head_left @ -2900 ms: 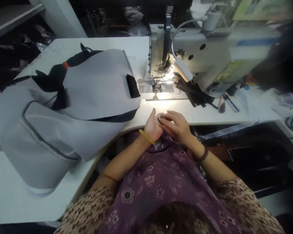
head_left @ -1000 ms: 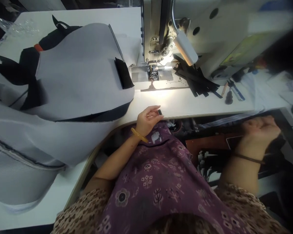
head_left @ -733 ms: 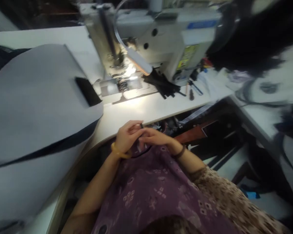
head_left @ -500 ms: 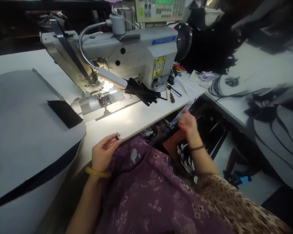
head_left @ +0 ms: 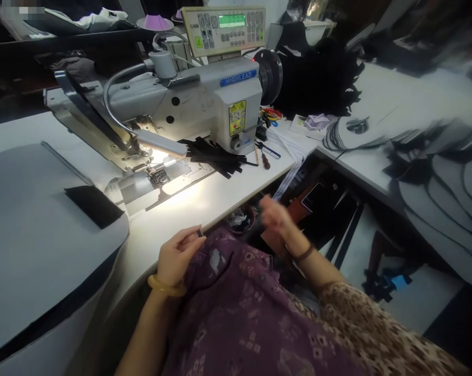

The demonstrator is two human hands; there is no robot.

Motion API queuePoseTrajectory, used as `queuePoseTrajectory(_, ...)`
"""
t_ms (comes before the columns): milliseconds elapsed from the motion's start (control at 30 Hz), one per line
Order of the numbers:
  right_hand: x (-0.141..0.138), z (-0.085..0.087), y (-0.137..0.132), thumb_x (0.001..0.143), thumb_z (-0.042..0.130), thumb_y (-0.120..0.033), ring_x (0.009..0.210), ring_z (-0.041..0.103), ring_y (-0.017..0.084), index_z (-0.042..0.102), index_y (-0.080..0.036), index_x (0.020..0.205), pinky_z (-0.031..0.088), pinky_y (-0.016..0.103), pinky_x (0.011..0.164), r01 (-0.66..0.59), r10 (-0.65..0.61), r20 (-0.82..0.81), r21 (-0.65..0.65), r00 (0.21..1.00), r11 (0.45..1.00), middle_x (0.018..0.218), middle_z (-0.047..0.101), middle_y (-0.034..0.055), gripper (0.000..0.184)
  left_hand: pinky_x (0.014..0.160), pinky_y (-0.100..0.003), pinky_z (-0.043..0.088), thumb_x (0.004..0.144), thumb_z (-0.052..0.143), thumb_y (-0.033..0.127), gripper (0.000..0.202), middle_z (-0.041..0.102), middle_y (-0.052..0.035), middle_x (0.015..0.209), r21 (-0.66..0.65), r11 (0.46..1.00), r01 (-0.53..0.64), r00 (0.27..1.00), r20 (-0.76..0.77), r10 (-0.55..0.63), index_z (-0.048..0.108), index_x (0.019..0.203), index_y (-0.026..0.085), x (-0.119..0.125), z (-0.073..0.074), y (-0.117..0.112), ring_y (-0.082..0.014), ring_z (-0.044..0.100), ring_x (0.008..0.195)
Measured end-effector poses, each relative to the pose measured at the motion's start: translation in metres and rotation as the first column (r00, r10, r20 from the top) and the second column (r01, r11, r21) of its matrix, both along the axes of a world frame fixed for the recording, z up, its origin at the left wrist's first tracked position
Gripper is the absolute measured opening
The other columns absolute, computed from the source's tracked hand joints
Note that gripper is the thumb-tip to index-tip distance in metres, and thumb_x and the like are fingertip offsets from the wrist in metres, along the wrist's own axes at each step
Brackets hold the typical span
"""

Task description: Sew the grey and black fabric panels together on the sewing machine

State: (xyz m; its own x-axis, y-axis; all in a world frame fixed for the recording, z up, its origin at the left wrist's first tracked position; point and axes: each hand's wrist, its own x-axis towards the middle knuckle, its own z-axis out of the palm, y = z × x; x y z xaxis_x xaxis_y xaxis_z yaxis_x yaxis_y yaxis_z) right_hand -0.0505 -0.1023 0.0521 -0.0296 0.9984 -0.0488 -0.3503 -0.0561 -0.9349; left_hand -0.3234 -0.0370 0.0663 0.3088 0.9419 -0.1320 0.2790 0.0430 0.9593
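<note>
My left hand, with a yellow bangle at the wrist, is at the table's front edge. Its thumb and fingers pinch a small black strip, mostly hidden by the fingers. My right hand is in the air in front of the table edge, over the dark space below. Motion smears its fingers, so I cannot tell whether they hold anything. Beyond both hands stands a sewing machine, its lamp lighting the needle area. A pile of black strips lies on the machine bed.
At the left, a large grey panel carries a black patch. A screwdriver and a blue-handled cutter lie right of the strips. White bands hang over the edge near a bin. Stacked grey pieces sit farther right.
My right hand has moved left and slightly down, closer to my left hand. My left hand keeps its pinch on the black strip. The view has shifted, showing more of the control panel.
</note>
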Motion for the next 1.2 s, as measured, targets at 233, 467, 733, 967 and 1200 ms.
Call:
queuePoseTrajectory(233, 0.084, 0.031, -0.019, 0.077, 0.056, -0.053, 0.034, 0.008, 0.004, 0.044, -0.027, 0.075, 0.009, 0.019, 0.033, 0.298, -0.299, -0.016, 0.122, 0.954, 0.947, 0.044, 0.033, -0.0105, 0.029, 0.063, -0.018, 0.05, 0.067, 0.07, 0.038, 0.04, 0.06, 0.0001, 0.07, 0.045, 0.993, 0.113, 0.994, -0.005, -0.113, 0.065, 0.099, 0.015, 0.025, -0.004, 0.0, -0.0081, 0.055, 0.062)
queuePoseTrajectory(467, -0.065, -0.016, 0.006, 0.069, 0.066, -0.053, 0.033, 0.029, 0.004, 0.05, -0.019, 0.078, 0.024, 0.019, 0.033, -0.257, 0.256, -0.017, -0.044, 0.966, 0.966, 0.044, 0.039, -0.0094, 0.039, 0.068, -0.016, 0.052, 0.072, 0.066, 0.038, 0.031, 0.063, -0.0014, 0.084, 0.192, 0.947, 0.258, 0.965, -0.104, -0.242, 0.068, 0.097, 0.02, 0.04, 0.01, -0.001, -0.0081, 0.058, 0.071)
queuePoseTrajectory(733, 0.103, 0.019, -0.029, 0.074, 0.058, -0.059, 0.032, 0.005, 0.004, 0.044, -0.028, 0.075, 0.001, 0.022, 0.031, 0.273, -0.263, -0.086, 0.127, 0.961, 0.954, 0.04, 0.026, -0.0094, 0.034, 0.064, -0.017, 0.05, 0.067, 0.07, 0.042, 0.04, 0.06, -0.0001, 0.072, 0.115, 0.989, 0.089, 0.992, -0.094, -0.079, 0.066, 0.098, 0.016, 0.023, 0.002, 0.012, -0.0079, 0.056, 0.064)
queuePoseTrajectory(967, -0.053, -0.007, 0.007, 0.068, 0.067, -0.049, 0.036, 0.038, 0.006, 0.055, -0.018, 0.088, 0.031, 0.02, 0.034, -0.31, 0.314, 0.03, -0.092, 0.949, 0.946, 0.054, 0.053, -0.0056, 0.039, 0.069, -0.019, 0.05, 0.074, 0.066, 0.034, 0.028, 0.063, -0.0017, 0.082, 0.266, 0.901, 0.343, 0.939, -0.13, -0.319, 0.068, 0.097, 0.02, 0.07, 0.013, 0.004, -0.0092, 0.058, 0.07)
queuePoseTrajectory(1200, 0.077, -0.001, -0.005, 0.073, 0.054, -0.061, 0.029, 0.002, 0.006, 0.017, -0.022, 0.057, 0.004, 0.023, 0.031, 0.418, -0.415, 0.15, 0.015, 0.897, 0.908, 0.035, 0.007, -0.0113, 0.056, 0.067, -0.02, 0.049, 0.068, 0.07, 0.035, 0.036, 0.065, -0.0023, 0.078, 0.093, 0.975, 0.202, 0.979, -0.026, -0.201, 0.068, 0.099, 0.017, 0.056, 0.012, 0.027, -0.0091, 0.058, 0.068)
